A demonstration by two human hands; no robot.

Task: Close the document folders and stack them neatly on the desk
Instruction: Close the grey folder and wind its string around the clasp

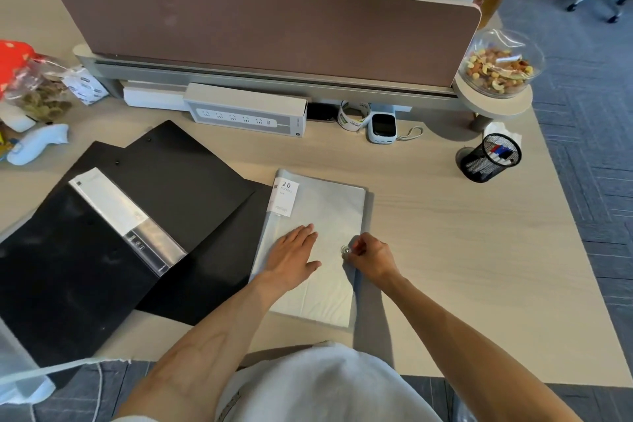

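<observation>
Closing step underway on the pale grey folder (pixel 318 247), which lies shut on the desk (pixel 445 233) right in front of the person, its left edge over the corner of an open black folder (pixel 113 236). The left hand (pixel 294 255) presses flat and open on the cover while the right hand (pixel 371 255) pinches the snap button (pixel 345 250) at the right edge. Next, I'd judge, the 2 black folders need shutting, then stacking with edges squared.

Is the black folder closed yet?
No, the black folder lies spread open on the desk, its clear inner pocket showing, while both hands work on the grey folder.
</observation>
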